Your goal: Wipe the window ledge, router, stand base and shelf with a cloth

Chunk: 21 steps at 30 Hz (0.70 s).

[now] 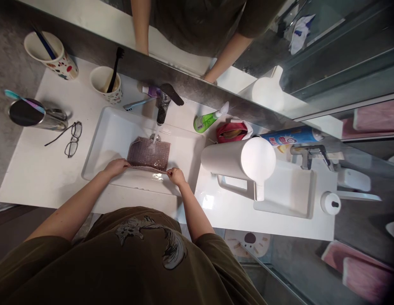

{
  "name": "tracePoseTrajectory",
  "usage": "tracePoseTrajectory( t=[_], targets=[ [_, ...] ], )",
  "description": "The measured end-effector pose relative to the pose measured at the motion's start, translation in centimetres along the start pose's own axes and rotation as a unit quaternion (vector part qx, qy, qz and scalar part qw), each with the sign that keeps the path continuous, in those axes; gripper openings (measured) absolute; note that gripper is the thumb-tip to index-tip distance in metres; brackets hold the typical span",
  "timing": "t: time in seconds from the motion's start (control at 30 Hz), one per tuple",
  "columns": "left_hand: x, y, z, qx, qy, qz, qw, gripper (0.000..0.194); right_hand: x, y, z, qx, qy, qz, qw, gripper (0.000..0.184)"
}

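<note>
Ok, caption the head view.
Left hand and right hand hold a wet mesh cloth under a running tap in a white basin.

Eyeglasses (72,139) on counter (41,178); toothbrush (113,70) in spotted mug (116,95).

Legible text for you: none | tall blue cylindrical spray can (290,136): red-and-white printed label with a cartoon face, lettering too blurred to read | slim green plastic bottle (205,122): pale rectangular sticker with barcode-like marks, its print too small for you to read
</note>
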<state>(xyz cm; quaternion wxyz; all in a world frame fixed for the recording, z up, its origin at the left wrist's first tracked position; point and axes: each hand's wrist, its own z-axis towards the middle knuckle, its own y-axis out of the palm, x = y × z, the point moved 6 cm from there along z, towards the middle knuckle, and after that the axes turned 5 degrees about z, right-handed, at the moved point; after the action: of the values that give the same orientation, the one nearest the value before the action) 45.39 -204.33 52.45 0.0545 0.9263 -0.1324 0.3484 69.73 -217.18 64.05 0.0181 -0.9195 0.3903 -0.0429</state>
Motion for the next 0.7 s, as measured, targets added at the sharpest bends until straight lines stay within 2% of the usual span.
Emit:
tracePoseTrajectory(
  t=[0.07, 0.17, 0.23, 0.27, 0.3, 0.33, 0.4, 0.43, 0.47, 0.5, 0.53, 0.57, 0.7],
  targets=[
    [0.1, 0.6, -0.2, -0.042, 0.002, -0.014, 0.999, 0.033, -0.1, 0.2, -0.3, -0.025, -0.015, 0.012, 1.000, 0.027],
    [0.3, 1.3, -0.5, -0.136, 0.026, -0.035, 0.990, 0.021, -0.2, 0.0, -0.5, -0.082, -0.044, 0.038, 0.995, 0.014],
    [0.4, 0.7, -0.4, -0.193, 0.048, -0.051, 0.979, 0.016, 0.0, -1.2, -0.1, -0.089, -0.054, 0.052, 0.993, 0.014],
    [0.4, -0.2, 0.0, -0.196, 0.052, -0.054, 0.978, 0.015, 0.1, -2.3, 0.4, -0.073, -0.054, 0.057, 0.994, 0.014],
    [0.3, -1.6, 0.7, -0.169, 0.049, -0.053, 0.983, 0.017, 0.2, -3.5, 1.1, -0.046, -0.052, 0.060, 0.996, 0.014],
    [0.2, -3.4, 1.6, -0.111, 0.038, -0.046, 0.992, 0.020, 0.3, -4.9, 1.9, -0.006, -0.046, 0.061, 0.997, 0.017],
    [-0.2, -7.6, 3.2, 0.070, 0.002, -0.020, 0.997, 0.028, 0.3, -7.6, 3.3, 0.098, -0.022, 0.055, 0.993, 0.027],
    [-0.2, -9.3, 3.6, 0.158, -0.014, -0.006, 0.987, 0.032, 0.2, -8.6, 3.8, 0.147, -0.010, 0.050, 0.988, 0.033],
    [-0.2, -10.4, 3.9, 0.221, -0.023, 0.005, 0.975, 0.035, 0.2, -9.2, 4.1, 0.186, 0.000, 0.044, 0.982, 0.037],
    [-0.1, -10.9, 4.1, 0.256, -0.025, 0.015, 0.966, 0.037, 0.1, -9.3, 4.3, 0.211, 0.006, 0.038, 0.977, 0.038],
    [-0.2, -10.7, 4.3, 0.261, -0.022, 0.027, 0.965, 0.038, 0.0, -8.9, 4.3, 0.219, 0.006, 0.032, 0.975, 0.038],
    [-0.3, -9.9, 4.5, 0.244, -0.015, 0.039, 0.969, 0.038, 0.0, -8.1, 4.3, 0.211, 0.001, 0.026, 0.977, 0.036],
    [-1.5, -4.3, 4.5, 0.115, 0.026, 0.064, 0.991, 0.029, 0.5, -3.8, 3.8, 0.144, -0.018, 0.003, 0.989, 0.021]
  ],
)
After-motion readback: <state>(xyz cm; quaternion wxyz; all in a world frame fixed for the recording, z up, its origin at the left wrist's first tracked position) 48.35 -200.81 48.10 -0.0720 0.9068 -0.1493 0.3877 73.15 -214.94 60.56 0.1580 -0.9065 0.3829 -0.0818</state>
